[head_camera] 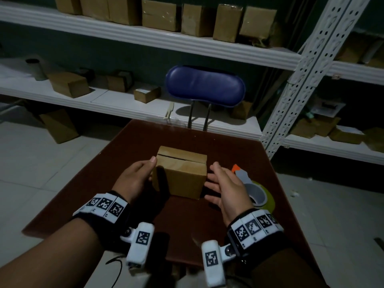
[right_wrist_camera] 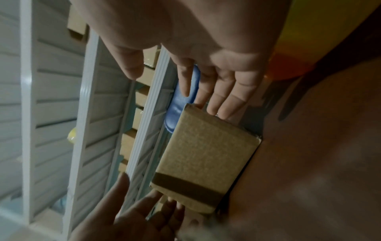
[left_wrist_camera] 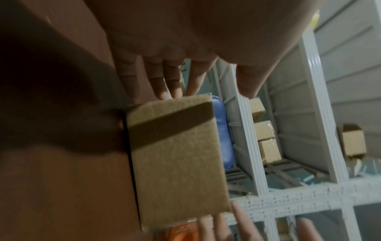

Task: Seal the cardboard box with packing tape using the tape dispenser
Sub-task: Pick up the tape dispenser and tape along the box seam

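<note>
Cardboard box (head_camera: 182,173), small and brown, sits near the middle of my dark red table (head_camera: 133,146), its two top flaps folded down with a narrow slit showing between them. My left hand (head_camera: 136,178) is at the box's left side, thumb reaching up to the top edge and fingers straight along the side; from the left wrist view the fingertips (left_wrist_camera: 164,93) lie right at the box's edge, though I cannot tell for sure that they touch it. My right hand (head_camera: 225,188) hovers just beside the box's right side, palm turned inward, fingers spread and relaxed, holding nothing. Behind that hand, on the table to the right of the box, lies the tape dispenser (head_camera: 252,189), with an orange tip, a grey body and a roll of tape on a yellow-green wheel. Across the table stands a chair with a blue padded backrest (head_camera: 204,85). Beyond it, white metal shelves (head_camera: 145,38) carry rows of other brown boxes (head_camera: 227,22). Both my wrists wear black bands with square black-and-white markers.
</note>
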